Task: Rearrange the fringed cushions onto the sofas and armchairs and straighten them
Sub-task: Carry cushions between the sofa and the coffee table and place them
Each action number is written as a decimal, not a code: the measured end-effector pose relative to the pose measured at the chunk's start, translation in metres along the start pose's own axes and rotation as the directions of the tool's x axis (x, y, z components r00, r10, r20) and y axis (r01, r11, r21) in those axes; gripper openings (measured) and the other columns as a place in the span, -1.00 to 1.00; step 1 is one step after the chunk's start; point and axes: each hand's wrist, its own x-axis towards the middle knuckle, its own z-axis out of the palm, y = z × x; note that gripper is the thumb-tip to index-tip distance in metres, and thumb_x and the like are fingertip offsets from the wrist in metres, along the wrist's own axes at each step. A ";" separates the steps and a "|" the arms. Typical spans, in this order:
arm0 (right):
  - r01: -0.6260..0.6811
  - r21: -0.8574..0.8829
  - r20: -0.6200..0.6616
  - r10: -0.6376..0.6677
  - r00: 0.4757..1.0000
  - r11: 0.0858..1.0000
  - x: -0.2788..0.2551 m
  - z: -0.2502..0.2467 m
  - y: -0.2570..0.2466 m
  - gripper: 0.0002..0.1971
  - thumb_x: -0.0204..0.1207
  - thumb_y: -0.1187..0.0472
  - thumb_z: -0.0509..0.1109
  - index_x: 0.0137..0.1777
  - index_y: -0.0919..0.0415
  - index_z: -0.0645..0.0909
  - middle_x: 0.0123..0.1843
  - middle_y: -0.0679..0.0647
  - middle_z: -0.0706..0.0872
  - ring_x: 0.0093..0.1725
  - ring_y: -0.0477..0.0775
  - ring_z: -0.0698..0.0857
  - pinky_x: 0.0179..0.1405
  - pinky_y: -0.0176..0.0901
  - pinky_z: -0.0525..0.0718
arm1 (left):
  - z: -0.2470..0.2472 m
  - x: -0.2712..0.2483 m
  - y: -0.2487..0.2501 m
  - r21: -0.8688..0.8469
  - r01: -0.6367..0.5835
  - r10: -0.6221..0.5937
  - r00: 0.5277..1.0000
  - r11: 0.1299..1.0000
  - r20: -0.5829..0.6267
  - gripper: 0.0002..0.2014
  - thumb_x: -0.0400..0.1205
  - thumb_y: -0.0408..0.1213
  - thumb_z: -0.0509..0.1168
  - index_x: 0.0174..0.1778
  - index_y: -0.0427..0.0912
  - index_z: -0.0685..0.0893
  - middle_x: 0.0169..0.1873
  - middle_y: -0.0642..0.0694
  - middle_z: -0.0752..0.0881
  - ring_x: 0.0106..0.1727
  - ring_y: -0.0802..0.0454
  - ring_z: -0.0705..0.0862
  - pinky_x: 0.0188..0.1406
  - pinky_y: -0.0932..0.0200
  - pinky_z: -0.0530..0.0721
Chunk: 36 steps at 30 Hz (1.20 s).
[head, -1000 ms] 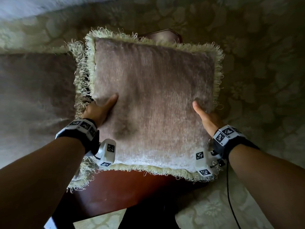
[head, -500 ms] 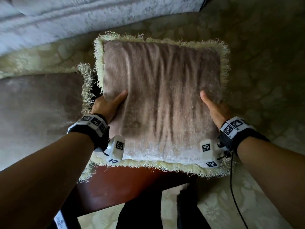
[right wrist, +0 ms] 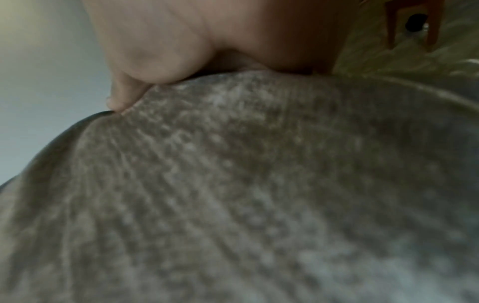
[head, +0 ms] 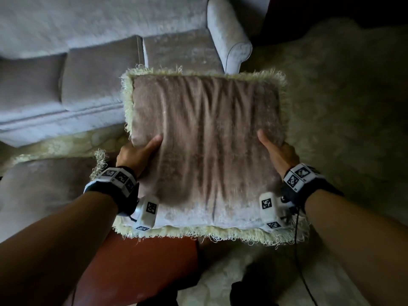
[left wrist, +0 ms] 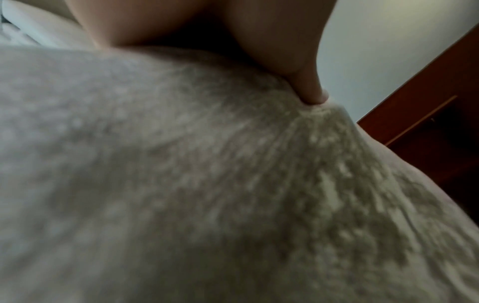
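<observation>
- Cushion (head: 207,149) up in the air in the head view, broad face to the camera, pale fringe all round, fabric drawn into long creases running top to bottom.
- Held in front of the sofa (head: 106,69), far edge overlapping the seat front and the base of the rolled armrest (head: 234,43); near edge over a reddish-brown wooden surface (head: 141,266) (table or stool, hard to say).
- Gripped at the left edge by the left hand (head: 134,156): thumb laid flat across the top face, fingers curled out of sight behind.
- Same on the other side with the right hand (head: 279,154): thumb on top, pointing up and inward, fingers hidden under the edge.
- From the left wrist, thumb tip (left wrist: 311,90) dug into the fabric (left wrist: 181,184), creases fanning out from it.
- From the right wrist, thumb (right wrist: 124,96) pressed on the rounded bulge of the fabric (right wrist: 259,194), blurry and close.
- Second cushion (head: 44,191) lying lower left, fringed corner just beside the left wrist.
- Marker-covered bands and camera housings strapped on both wrists, a thin black cable (head: 297,244) hanging from the right one.
- Pale patterned carpet (head: 342,118) underneath everything, stretching off right.
</observation>
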 end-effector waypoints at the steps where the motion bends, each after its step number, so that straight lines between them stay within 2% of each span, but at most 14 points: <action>1: 0.033 0.008 -0.001 -0.033 0.999 0.999 0.000 -0.026 -0.009 0.16 0.16 -0.71 0.31 0.51 0.24 0.57 0.44 0.26 0.66 0.35 0.35 0.64 0.40 0.14 0.60 | 0.007 -0.017 0.017 -0.022 -0.001 0.001 1.000 1.000 -0.011 0.19 -0.10 0.69 0.43 0.29 -0.14 0.75 0.16 -0.16 0.81 0.14 -0.23 0.78 0.28 -0.20 0.73; 4: 0.116 0.006 -0.020 -0.116 0.993 0.993 0.002 -0.098 -0.036 0.16 0.13 -0.72 0.29 0.52 0.19 0.57 0.46 0.24 0.65 0.38 0.35 0.63 0.41 0.14 0.59 | 0.030 -0.060 0.067 -0.086 -0.029 0.028 0.999 0.996 -0.019 -0.13 0.21 0.50 0.50 0.20 -0.14 0.72 0.11 -0.15 0.77 0.11 -0.21 0.74 0.27 -0.15 0.72; 5: 0.141 0.005 -0.030 -0.141 0.990 0.990 0.005 -0.118 -0.044 0.18 0.10 -0.74 0.28 0.52 0.17 0.58 0.45 0.23 0.66 0.37 0.34 0.64 0.41 0.15 0.59 | 0.037 -0.069 0.081 -0.104 -0.038 0.036 0.999 0.994 -0.021 -0.11 0.23 0.49 0.50 0.27 -0.16 0.72 0.13 -0.16 0.77 0.12 -0.22 0.74 0.28 -0.15 0.72; 9: 0.230 0.020 -0.067 -0.228 0.971 0.973 0.019 -0.177 -0.069 0.13 0.13 -0.72 0.30 0.50 0.13 0.60 0.44 0.21 0.67 0.35 0.32 0.64 0.40 0.12 0.59 | 0.057 -0.092 0.129 -0.149 -0.120 0.113 0.992 0.982 -0.054 0.16 0.00 0.64 0.43 0.36 -0.17 0.73 0.19 -0.21 0.79 0.17 -0.27 0.76 0.32 -0.23 0.71; 11: 0.260 0.027 -0.077 -0.257 0.963 0.965 0.029 -0.192 -0.080 0.08 0.18 -0.69 0.32 0.49 0.14 0.59 0.43 0.22 0.68 0.35 0.31 0.64 0.37 0.08 0.59 | 0.064 -0.093 0.146 -0.184 -0.145 0.135 0.988 0.972 -0.070 0.19 -0.03 0.66 0.43 0.35 -0.18 0.73 0.16 -0.20 0.81 0.15 -0.26 0.77 0.31 -0.22 0.72; 13: 0.273 0.031 -0.074 -0.270 0.960 0.961 0.039 -0.198 -0.092 0.11 0.14 -0.71 0.31 0.49 0.13 0.59 0.43 0.22 0.67 0.34 0.32 0.64 0.36 0.10 0.59 | 0.068 -0.089 0.158 -0.206 -0.167 0.151 0.984 0.964 -0.094 0.21 -0.10 0.68 0.43 0.31 -0.17 0.76 0.12 -0.18 0.83 0.13 -0.24 0.79 0.30 -0.21 0.73; 15: 0.280 0.032 -0.054 -0.278 0.959 0.959 0.049 -0.196 -0.108 0.14 0.10 -0.74 0.28 0.49 0.12 0.59 0.43 0.23 0.67 0.34 0.33 0.64 0.36 0.12 0.59 | 0.067 -0.077 0.167 -0.208 -0.160 0.138 0.983 0.965 -0.118 0.21 -0.12 0.70 0.42 0.27 -0.16 0.77 0.09 -0.18 0.84 0.12 -0.25 0.79 0.29 -0.20 0.73; 20: 0.340 0.029 -0.032 -0.339 0.940 0.940 0.081 -0.176 -0.162 0.01 0.30 -0.62 0.31 0.51 0.18 0.55 0.46 0.24 0.64 0.37 0.32 0.62 0.27 0.03 0.54 | 0.059 -0.030 0.192 -0.204 -0.205 0.167 0.968 0.957 -0.187 0.12 -0.03 0.71 0.37 0.18 -0.16 0.79 0.03 -0.16 0.84 0.10 -0.24 0.78 0.29 -0.19 0.73; 24: 0.360 -0.007 -0.042 -0.360 0.932 0.933 0.123 -0.152 -0.219 0.11 0.19 -0.72 0.25 0.50 0.16 0.57 0.41 0.23 0.66 0.32 0.32 0.63 0.22 0.06 0.55 | 0.054 0.036 0.228 -0.224 -0.263 0.217 0.953 0.938 -0.211 -0.16 0.31 0.50 0.44 0.21 -0.19 0.78 0.01 -0.18 0.81 0.08 -0.22 0.76 0.19 -0.07 0.71; 26: 0.370 0.009 -0.063 -0.369 0.927 0.929 0.149 -0.139 -0.252 0.15 0.16 -0.73 0.25 0.55 0.16 0.54 0.45 0.22 0.64 0.36 0.34 0.62 0.33 0.13 0.56 | 0.052 0.072 0.251 -0.232 -0.291 0.239 0.944 0.928 -0.227 -0.19 0.33 0.50 0.42 0.16 -0.19 0.80 -0.03 -0.19 0.82 0.07 -0.24 0.78 0.13 -0.05 0.72; 28: 0.385 0.002 -0.069 -0.384 0.921 0.923 0.171 -0.126 -0.286 0.12 0.23 -0.69 0.27 0.59 0.17 0.49 0.50 0.24 0.60 0.42 0.35 0.59 0.42 0.17 0.54 | 0.046 0.101 0.272 -0.191 -0.287 0.243 0.944 0.939 -0.224 -0.24 0.38 0.48 0.41 0.03 -0.23 0.81 -0.15 -0.19 0.81 0.00 -0.25 0.78 -0.05 0.02 0.66; 30: 0.395 0.031 -0.066 -0.392 0.917 0.918 0.190 -0.115 -0.320 0.06 0.32 -0.62 0.29 0.59 0.22 0.47 0.52 0.27 0.58 0.45 0.35 0.58 0.42 0.14 0.51 | 0.037 0.129 0.297 -0.186 -0.297 0.255 0.942 0.936 -0.219 -0.26 0.40 0.47 0.40 -0.09 -0.26 0.80 -0.29 -0.16 0.78 -0.09 -0.24 0.79 -0.16 0.07 0.60; 33: 0.394 0.078 -0.044 -0.392 0.919 0.916 0.220 -0.100 -0.362 -0.03 0.43 -0.49 0.34 0.60 0.29 0.44 0.55 0.28 0.55 0.48 0.33 0.55 0.31 -0.01 0.46 | 0.024 0.167 0.334 -0.197 -0.312 0.262 0.933 0.929 -0.245 -0.29 0.41 0.41 0.43 -0.02 -0.27 0.82 -0.23 -0.17 0.82 -0.08 -0.21 0.80 -0.13 0.07 0.64; 36: 0.390 0.111 -0.016 -0.391 0.920 0.914 0.250 -0.085 -0.400 -0.06 0.46 -0.44 0.36 0.61 0.29 0.43 0.56 0.26 0.54 0.50 0.31 0.53 0.20 -0.11 0.38 | 0.019 0.205 0.363 -0.149 -0.312 0.269 0.930 0.938 -0.251 -0.29 0.36 0.49 0.40 -0.15 -0.21 0.79 -0.30 -0.12 0.81 -0.13 -0.20 0.80 -0.11 -0.01 0.72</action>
